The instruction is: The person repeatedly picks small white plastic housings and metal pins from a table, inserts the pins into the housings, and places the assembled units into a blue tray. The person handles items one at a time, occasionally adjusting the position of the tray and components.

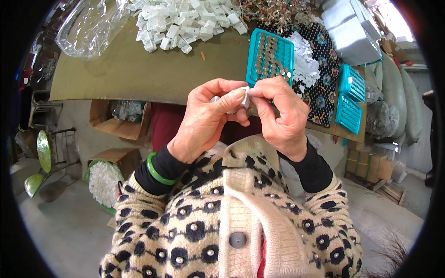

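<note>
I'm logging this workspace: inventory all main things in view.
Broad table: one, olive, top.
Small plastic piece: one, white, held, centre.
Boxy plastic pieces: many, white, table.
Rectangular plastic tray: one, teal, table.
Round discs: many, silvery, tray.
Gridded plastic trays: at least two, teal, right.
Thin plastic bag: one, clear, table.
Patterned cloth: one, black, table's right.
Thin scraps: many, white, cloth.
Round basket: one, green, lower left.
Left hand: one, centre.
Right hand: one, centre.

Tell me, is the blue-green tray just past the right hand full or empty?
Partly full: the tray has small round discs down its left side, but bare blue-green shows at its upper right.
</note>
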Demonstrator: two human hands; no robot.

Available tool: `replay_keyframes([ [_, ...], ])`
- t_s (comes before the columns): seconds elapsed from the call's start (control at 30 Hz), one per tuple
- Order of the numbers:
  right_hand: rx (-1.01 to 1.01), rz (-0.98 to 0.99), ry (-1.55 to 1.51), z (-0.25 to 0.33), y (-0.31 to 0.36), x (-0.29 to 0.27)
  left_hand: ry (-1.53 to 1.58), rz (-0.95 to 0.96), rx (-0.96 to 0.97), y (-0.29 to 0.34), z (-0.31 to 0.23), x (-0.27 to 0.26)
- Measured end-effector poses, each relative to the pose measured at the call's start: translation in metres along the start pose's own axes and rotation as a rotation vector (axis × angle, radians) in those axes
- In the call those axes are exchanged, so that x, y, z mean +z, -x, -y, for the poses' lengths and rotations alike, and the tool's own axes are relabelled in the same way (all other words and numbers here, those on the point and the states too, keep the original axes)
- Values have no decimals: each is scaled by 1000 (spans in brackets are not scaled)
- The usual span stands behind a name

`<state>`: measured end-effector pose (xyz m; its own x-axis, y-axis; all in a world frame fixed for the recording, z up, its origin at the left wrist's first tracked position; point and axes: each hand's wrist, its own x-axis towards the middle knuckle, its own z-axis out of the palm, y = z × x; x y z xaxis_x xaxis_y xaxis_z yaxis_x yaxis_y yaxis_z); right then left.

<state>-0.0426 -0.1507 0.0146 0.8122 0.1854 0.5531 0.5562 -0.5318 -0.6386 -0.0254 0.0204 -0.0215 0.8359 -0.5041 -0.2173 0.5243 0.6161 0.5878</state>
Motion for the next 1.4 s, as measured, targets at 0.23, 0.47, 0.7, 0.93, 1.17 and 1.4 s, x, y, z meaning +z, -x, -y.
replay_keyframes([
  [0.23,58,79,-36,1,-4,-3,-24,-54,8,2,-8,3],
  [0.47,190,164,-119,3,-8,-5,-8,-31,29,5,-6,-1],
  [0.7,-233,214,213,10,-21,2,4,-13,40,4,-6,-3],
  [0.93,-46,362,3,17,-30,0,-146,-16,-25,17,-19,-6],
  [1.17,149,283,-108,4,-41,-26,-345,-133,234,16,-81,-5],
  [1.4,214,143,-34,-36,-44,-69,-1101,-486,1171,-29,-220,-56],
])
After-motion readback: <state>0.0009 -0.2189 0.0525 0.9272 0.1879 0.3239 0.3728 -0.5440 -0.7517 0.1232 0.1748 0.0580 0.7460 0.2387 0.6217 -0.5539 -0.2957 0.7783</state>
